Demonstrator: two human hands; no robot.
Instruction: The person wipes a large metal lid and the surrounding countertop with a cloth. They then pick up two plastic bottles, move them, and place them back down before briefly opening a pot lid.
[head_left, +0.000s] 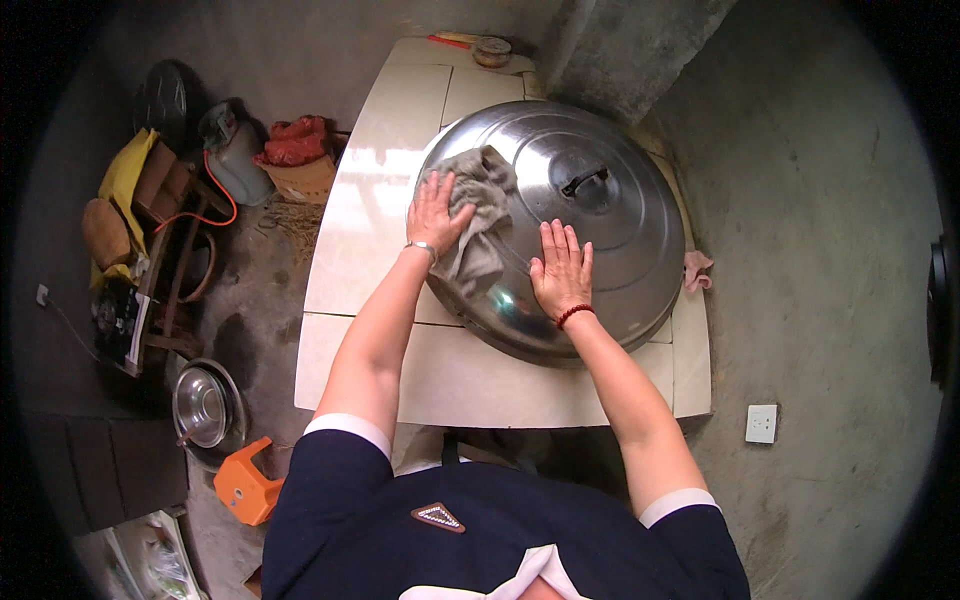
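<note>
A large round metal lid (622, 255) with a dark handle (585, 182) at its middle lies on a cream-tiled counter (360, 277). On the lid's left part rests a crumpled grey cloth (480, 259). My left hand (436, 214) presses on the cloth's left edge, its fingers nearly straight; I cannot tell whether they grip any of it. Flat on the lid, below the handle, lies my right hand (562, 270), fingers extended and holding nothing. What is under the lid is hidden.
A pink cloth (697, 271) lies at the counter's right edge, beside the wall. At the far end sits a small round object (492, 52). Left on the floor are a gas cylinder (240, 165), metal basins (202, 409) and an orange plastic stool (251, 484). A wall socket (761, 424) is at right.
</note>
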